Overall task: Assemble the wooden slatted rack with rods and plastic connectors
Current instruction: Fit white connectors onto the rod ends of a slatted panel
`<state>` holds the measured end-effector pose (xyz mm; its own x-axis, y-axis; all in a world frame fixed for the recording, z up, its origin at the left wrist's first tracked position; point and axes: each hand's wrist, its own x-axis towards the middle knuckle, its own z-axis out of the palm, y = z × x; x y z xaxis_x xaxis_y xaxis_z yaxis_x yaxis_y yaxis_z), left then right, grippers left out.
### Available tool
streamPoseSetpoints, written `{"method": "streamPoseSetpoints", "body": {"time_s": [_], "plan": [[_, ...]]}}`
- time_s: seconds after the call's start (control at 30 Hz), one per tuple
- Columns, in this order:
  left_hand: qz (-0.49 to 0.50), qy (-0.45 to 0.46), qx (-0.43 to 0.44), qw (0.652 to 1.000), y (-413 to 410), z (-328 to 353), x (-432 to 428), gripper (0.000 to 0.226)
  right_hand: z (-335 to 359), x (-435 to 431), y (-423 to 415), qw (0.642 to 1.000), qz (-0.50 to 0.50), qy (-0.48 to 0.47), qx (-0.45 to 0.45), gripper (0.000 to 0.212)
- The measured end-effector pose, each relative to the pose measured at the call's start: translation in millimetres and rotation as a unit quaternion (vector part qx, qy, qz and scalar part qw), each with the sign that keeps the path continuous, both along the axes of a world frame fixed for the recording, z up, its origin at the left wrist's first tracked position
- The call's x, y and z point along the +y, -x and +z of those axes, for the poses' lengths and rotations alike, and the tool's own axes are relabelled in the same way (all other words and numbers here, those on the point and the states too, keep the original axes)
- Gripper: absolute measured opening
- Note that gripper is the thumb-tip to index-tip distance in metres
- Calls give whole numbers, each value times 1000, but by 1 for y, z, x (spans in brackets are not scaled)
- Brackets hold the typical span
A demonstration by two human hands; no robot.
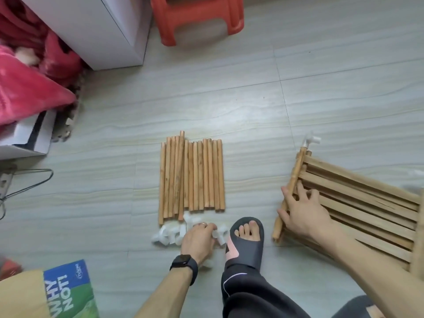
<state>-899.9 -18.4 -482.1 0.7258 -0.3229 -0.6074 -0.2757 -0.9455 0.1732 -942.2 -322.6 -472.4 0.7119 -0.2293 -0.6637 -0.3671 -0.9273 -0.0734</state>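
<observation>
Wooden rods (191,177) lie side by side in a neat row on the pale tiled floor (229,106), directly ahead of the person. One rod sits on top of the row, slightly askew. At the near end of the row is a loose pile of white plastic connectors (166,235).

The left hand (198,239), with a black watch (184,263) on its wrist, rests on that pile. Its fingers are bent down and close on one piece at the pile's right side.

To the right, well apart from the rods, the slatted panel (367,210) lies on the floor. An edge rod (296,175) runs along its left end, capped at the far tip by a white fitting (311,140). The right hand (302,216) presses on this edge, fingers spread apart over the slats, thumb outside the rod.

A foot in a dark slipper (246,239) stands between the two hands. A red stool (197,17) stands further back.
</observation>
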Motion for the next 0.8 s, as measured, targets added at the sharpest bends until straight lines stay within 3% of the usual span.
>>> {"method": "streamPoseSetpoints", "body": {"time_s": [0.13,0.27,0.37,0.47,0.53,0.6,0.67,0.8], "plan": [[72,37,32,996,-29,3,-10,31,13,2,-4,1000,4,28,7,77],[-46,1,105,993,-45,10,-29,53,16,-2,-5,1000,-2,13,-6,75],[-117,-44,100,987,-45,5,-39,42,17,-8,-11,1000,-11,4,-3,74],[-70,-9,77,995,-54,7,-48,33,19,-18,-25,999,-41,-12,-4,73],[8,78,71,994,-65,15,-59,30,16,-30,-35,998,-65,-22,-7,74],[137,204,100,964,-77,32,-80,28,9,-44,-44,996,-82,-25,-21,75],[259,309,170,899,-87,49,-106,27,7,-55,-52,996,-89,-21,-21,78],[389,384,304,780,-92,58,-151,21,15,-71,-61,992,-118,-43,-18,73]]}}
